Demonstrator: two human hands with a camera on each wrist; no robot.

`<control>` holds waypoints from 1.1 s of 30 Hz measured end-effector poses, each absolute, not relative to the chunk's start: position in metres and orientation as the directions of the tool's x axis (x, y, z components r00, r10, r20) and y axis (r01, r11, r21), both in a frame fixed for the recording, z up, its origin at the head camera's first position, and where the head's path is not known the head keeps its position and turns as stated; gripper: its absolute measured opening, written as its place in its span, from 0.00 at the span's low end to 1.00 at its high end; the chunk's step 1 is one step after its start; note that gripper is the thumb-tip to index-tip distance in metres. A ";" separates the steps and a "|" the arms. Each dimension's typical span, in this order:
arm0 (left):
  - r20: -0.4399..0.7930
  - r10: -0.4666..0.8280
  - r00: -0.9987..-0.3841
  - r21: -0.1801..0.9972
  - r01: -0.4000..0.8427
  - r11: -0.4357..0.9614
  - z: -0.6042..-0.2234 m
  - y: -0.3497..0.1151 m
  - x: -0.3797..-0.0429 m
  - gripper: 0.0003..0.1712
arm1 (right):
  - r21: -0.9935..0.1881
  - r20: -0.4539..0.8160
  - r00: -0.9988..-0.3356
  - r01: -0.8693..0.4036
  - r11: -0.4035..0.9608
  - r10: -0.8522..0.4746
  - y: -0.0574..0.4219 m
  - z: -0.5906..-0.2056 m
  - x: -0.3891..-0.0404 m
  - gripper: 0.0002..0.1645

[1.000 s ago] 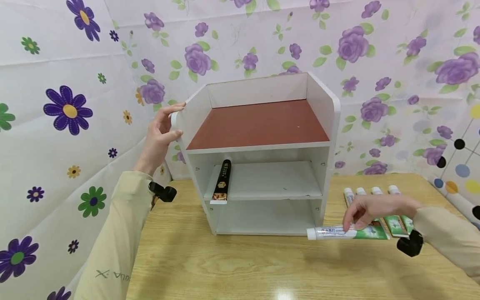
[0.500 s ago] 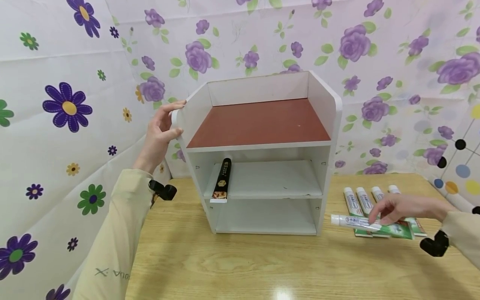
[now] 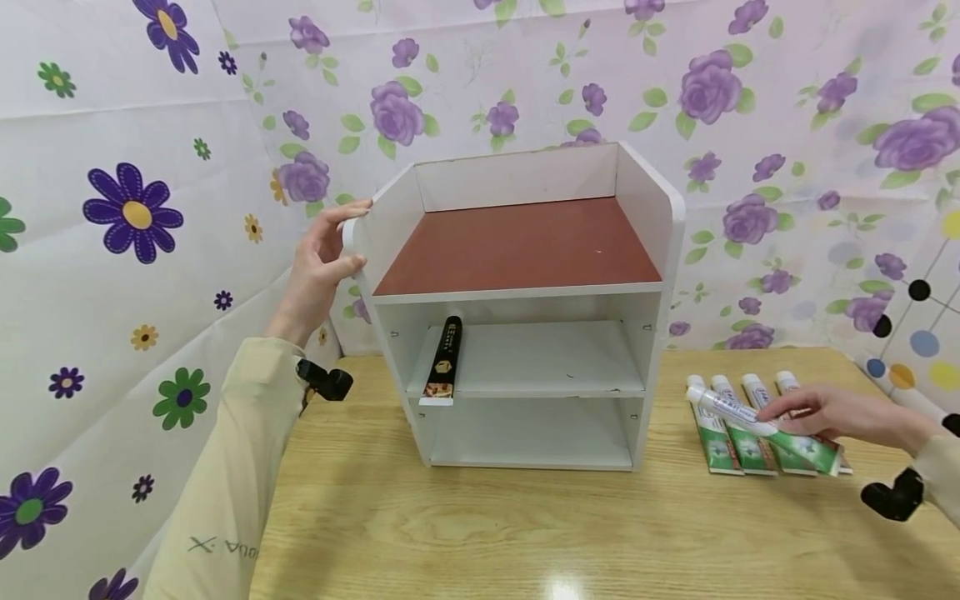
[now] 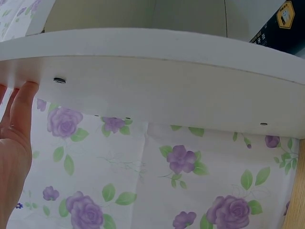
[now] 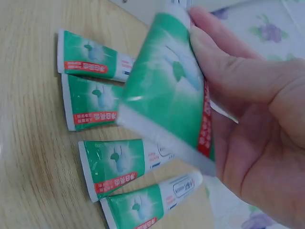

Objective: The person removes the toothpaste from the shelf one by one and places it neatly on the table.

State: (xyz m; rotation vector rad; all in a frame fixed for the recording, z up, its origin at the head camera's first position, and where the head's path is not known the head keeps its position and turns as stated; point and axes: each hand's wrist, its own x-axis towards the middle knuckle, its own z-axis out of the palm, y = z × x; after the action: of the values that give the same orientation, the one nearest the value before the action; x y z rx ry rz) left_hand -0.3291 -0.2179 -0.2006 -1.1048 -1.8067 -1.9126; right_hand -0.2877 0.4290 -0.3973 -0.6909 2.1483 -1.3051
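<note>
My left hand (image 3: 313, 271) grips the upper front edge of the left side panel of a small white shelf unit (image 3: 517, 291), thumb in front. In the left wrist view its fingers (image 4: 23, 107) lie against the panel. To the right of the unit, my right hand (image 3: 840, 418) pinches a white-and-green toothpaste tube (image 3: 731, 408) between thumb and fingers. That tube slants over a row of several similar toothpaste tubes (image 3: 722, 450), lying side by side on the table with caps away from me. A black toothpaste tube (image 3: 444, 363) lies on the middle shelf, at its left.
The unit has a reddish-brown top board (image 3: 525, 246) with raised sides, and a lower compartment (image 3: 528, 433) beneath the middle shelf. It stands on a wood-grain table (image 3: 480, 533). Flowered cloth (image 3: 510, 75) hangs behind and to the left.
My right hand has carried the held tube rightward from the front of the shelf unit to over the row of tubes, turning its cap end away from me. My left hand stays put.
</note>
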 end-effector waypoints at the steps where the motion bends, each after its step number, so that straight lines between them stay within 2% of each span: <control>1: 0.687 0.290 -0.666 0.722 0.670 -0.174 -0.201 -0.218 -0.329 0.30 | -0.902 -0.167 -0.752 -0.144 0.406 -0.638 0.432 -0.399 -0.287 0.19; 9: 0.691 0.284 -0.664 0.718 0.676 -0.164 -0.201 -0.219 -0.329 0.30 | -0.912 -0.122 -0.918 -0.046 0.408 -0.376 0.454 -0.412 -0.283 0.23; 14: 0.692 0.288 -0.661 0.717 0.676 -0.170 -0.201 -0.221 -0.329 0.30 | -0.897 -0.095 -0.974 -0.005 0.443 -0.203 0.466 -0.426 -0.281 0.31; 17: 0.691 0.289 -0.663 0.718 0.675 -0.168 -0.201 -0.221 -0.329 0.30 | -0.857 -0.062 -0.988 -0.021 0.515 -0.143 0.475 -0.435 -0.282 0.35; 22: 0.691 0.287 -0.663 0.718 0.678 -0.162 -0.201 -0.221 -0.329 0.30 | -0.813 -0.007 -1.000 0.000 0.583 -0.010 0.485 -0.446 -0.283 0.32; 25: 0.694 0.285 -0.661 0.715 0.679 -0.166 -0.201 -0.221 -0.329 0.30 | -0.790 0.004 -1.000 0.008 0.613 0.018 0.489 -0.449 -0.283 0.31; 29: 0.698 0.283 -0.658 0.712 0.681 -0.172 -0.200 -0.221 -0.328 0.30 | -0.781 0.002 -1.000 0.011 0.624 0.021 0.492 -0.451 -0.283 0.25; 33: 0.702 0.281 -0.654 0.708 0.684 -0.176 -0.201 -0.222 -0.328 0.30 | -0.802 0.002 -1.000 0.009 0.597 0.018 0.494 -0.451 -0.283 0.14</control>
State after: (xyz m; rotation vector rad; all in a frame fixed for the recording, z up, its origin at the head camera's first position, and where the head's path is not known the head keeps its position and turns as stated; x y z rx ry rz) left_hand -0.3281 -0.2217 -0.2009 -1.1100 -1.7894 -1.8999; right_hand -0.2825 0.4940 -0.4510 0.0238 2.8157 -1.4147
